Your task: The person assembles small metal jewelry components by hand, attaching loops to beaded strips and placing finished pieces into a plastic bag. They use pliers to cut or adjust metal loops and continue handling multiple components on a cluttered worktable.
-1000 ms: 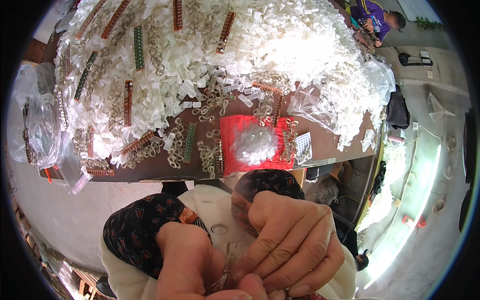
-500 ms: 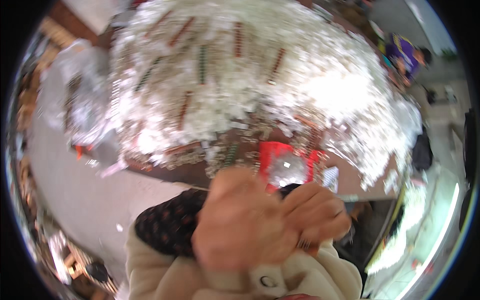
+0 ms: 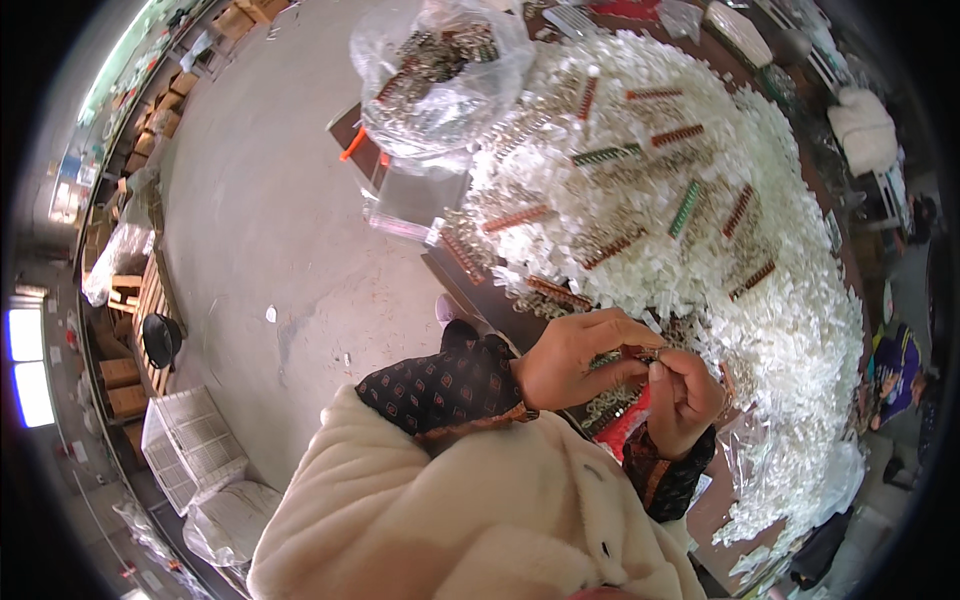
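My left hand (image 3: 577,358) and my right hand (image 3: 686,400) meet over the near edge of the table. Both are closed in a pinch, fingertips almost touching, on a small shiny metal piece (image 3: 649,353) whose exact kind I cannot make out. Under my hands, partly hidden, lie a red sheet or bag (image 3: 622,428) and loose metal pieces. Just beyond spreads a large pile of small clear-white packets (image 3: 640,250). Ridged strips rest on it, such as a green strip (image 3: 685,208) and a dark red strip (image 3: 737,210).
A clear plastic bag of metal pieces (image 3: 440,60) stands at the table's far left corner. On the floor to the left are a white crate (image 3: 190,440), a wooden pallet (image 3: 160,310) and cardboard boxes (image 3: 125,385). A person in purple (image 3: 897,370) is at the right.
My view has swung left, showing more floor and shelves. My hands, blurred and overlapping before, now sit side by side with fingertips together on the small metal piece.
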`<state>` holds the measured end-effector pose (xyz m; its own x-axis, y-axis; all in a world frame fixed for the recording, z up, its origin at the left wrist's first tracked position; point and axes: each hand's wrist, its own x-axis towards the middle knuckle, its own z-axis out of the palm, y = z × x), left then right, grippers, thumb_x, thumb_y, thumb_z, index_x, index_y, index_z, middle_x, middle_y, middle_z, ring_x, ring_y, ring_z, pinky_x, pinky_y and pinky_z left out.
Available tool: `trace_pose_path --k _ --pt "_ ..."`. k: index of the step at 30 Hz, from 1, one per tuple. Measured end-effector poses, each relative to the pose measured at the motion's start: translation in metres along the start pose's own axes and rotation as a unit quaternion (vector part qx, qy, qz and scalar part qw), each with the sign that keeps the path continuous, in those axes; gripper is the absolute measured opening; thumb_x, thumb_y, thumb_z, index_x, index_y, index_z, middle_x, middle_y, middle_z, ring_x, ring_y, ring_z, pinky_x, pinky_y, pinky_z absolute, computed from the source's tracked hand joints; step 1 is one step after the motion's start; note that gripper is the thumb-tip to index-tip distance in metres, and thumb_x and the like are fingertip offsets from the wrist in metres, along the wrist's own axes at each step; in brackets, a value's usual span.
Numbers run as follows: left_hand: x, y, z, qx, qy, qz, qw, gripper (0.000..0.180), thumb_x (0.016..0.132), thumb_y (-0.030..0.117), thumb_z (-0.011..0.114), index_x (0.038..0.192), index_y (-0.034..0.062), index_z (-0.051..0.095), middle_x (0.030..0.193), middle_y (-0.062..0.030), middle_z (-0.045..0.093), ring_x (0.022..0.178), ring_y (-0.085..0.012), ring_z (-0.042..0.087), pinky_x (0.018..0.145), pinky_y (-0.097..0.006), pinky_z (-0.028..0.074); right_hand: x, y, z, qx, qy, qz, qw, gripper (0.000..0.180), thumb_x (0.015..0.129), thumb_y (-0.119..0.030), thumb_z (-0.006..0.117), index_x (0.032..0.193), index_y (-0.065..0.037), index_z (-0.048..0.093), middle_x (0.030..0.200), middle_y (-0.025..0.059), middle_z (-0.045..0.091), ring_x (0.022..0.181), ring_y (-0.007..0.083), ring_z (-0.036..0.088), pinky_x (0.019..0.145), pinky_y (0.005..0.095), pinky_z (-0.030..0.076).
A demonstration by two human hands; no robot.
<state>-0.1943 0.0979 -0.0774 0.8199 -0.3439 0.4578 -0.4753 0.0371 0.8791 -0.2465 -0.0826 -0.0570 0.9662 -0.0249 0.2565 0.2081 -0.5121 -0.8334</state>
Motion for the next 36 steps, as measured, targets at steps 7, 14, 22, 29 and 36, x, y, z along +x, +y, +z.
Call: trace_pose_path --k 7,14,22,29,36 --pt "-0.039 -0.061 -0.134 -0.320 0.127 -0.233 0.910 0.026 0.086 -0.002 0.063 0.111 -0.0008 0.057 0.093 -0.0037 0.061 0.081 -0.0114 0.061 0.073 -0.025 0.051 0.072 -0.039 0.144 0.169 -0.159 0.116 0.966 0.015 0.095 -0.004 0.056 0.104 0.005 0.063 0.090 0.0109 0.069 0.078 0.0107 0.066 0.069 0.0234 0.051" --pt "-0.122 -0.135 -0.314 -0.298 0.320 -0.360 0.824 0.019 0.087 -0.001 0.059 0.106 -0.0010 0.057 0.083 -0.0053 0.060 0.067 -0.0120 0.058 0.059 -0.026 0.047 0.175 -0.012 0.434 0.180 -0.292 0.037 0.939 0.026 0.097 -0.009 0.057 0.120 0.002 0.054 0.100 0.0070 0.064 0.089 0.0104 0.063 0.076 0.0257 0.052" --pt "-0.206 -0.146 -0.392 -0.266 0.476 -0.416 0.728 0.016 0.086 -0.002 0.055 0.102 -0.0034 0.056 0.081 -0.0062 0.056 0.062 -0.0154 0.057 0.059 -0.027 0.043 0.263 0.031 0.666 -0.222 -0.252 0.171 0.926 0.051 0.092 -0.043 0.058 0.081 0.006 0.065 0.070 0.0139 0.069 0.056 0.0218 0.068 0.059 0.0317 0.055" --pt "-0.221 -0.162 -0.411 -0.285 0.502 -0.425 0.697 0.016 0.086 -0.001 0.055 0.102 -0.0023 0.056 0.081 -0.0053 0.056 0.064 -0.0153 0.058 0.060 -0.026 0.043 0.282 0.020 0.675 -0.129 -0.285 0.282 0.907 0.036 0.083 -0.030 0.063 0.079 0.006 0.065 0.074 0.0138 0.070 0.061 0.0212 0.070 0.056 0.0309 0.057" --pt "-0.185 -0.214 -0.445 -0.320 0.457 -0.363 0.746 0.019 0.090 0.000 0.058 0.108 -0.0023 0.056 0.087 -0.0059 0.059 0.073 -0.0149 0.059 0.067 -0.027 0.047 0.296 -0.015 0.604 0.279 -0.283 0.406 0.822 0.018 0.088 -0.021 0.063 0.092 -0.003 0.062 0.080 0.0070 0.064 0.067 0.0165 0.067 0.058 0.0265 0.055"
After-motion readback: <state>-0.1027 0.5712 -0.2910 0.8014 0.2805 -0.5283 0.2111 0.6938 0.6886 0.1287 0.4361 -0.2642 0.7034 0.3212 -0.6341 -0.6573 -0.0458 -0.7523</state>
